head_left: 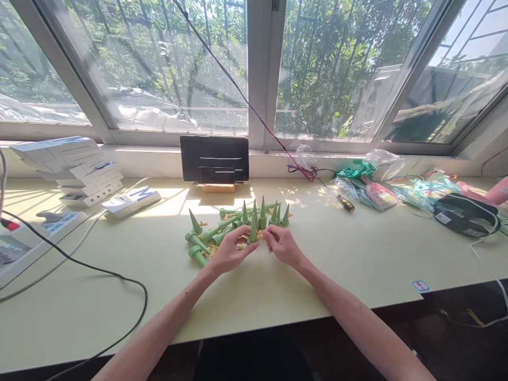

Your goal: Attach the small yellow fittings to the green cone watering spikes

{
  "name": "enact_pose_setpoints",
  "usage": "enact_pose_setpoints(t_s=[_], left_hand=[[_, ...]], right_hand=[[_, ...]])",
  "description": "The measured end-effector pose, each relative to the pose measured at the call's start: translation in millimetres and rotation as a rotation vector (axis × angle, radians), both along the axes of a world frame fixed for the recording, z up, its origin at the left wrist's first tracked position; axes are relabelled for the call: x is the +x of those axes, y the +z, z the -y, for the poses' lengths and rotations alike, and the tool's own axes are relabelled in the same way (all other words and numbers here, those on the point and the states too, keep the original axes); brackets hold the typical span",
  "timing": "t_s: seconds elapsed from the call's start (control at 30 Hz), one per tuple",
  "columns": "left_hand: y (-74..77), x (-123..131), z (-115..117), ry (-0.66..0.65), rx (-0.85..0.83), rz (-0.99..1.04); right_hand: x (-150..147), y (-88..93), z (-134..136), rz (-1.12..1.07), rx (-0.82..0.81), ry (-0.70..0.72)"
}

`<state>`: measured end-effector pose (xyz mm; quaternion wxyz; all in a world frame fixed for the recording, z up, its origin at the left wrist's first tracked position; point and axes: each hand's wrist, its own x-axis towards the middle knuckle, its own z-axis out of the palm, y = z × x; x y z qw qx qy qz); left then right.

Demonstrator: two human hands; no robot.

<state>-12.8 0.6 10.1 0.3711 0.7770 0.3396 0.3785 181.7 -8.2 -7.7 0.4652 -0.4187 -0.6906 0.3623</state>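
Several green cone-shaped plastic spikes stand upright in a cluster on the pale yellow table, with more green spikes lying on their sides to the left among small yellow bits. My left hand and my right hand meet at the front of the cluster. Both pinch around one upright green cone and a small yellow piece beside it. Which hand holds which piece I cannot make out.
A tablet with a phone leans at the window sill behind. White boxes and a power strip with a black cable sit left. A screwdriver, plastic bags and a black pouch lie right.
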Motion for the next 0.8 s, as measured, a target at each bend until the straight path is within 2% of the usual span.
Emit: enact_pose_setpoints(t_s=[0.43, 0.8], left_hand=[[-0.3, 0.0, 0.1, -0.055, -0.041, 0.024], [-0.8, -0.4, -2.5, 0.004, -0.226, 0.132]], right_hand=[[-1.5, -2.9, -2.3, 0.060, 0.033, -0.022], [-2.0, 2.9, 1.3, -0.022, 0.034, 0.023]])
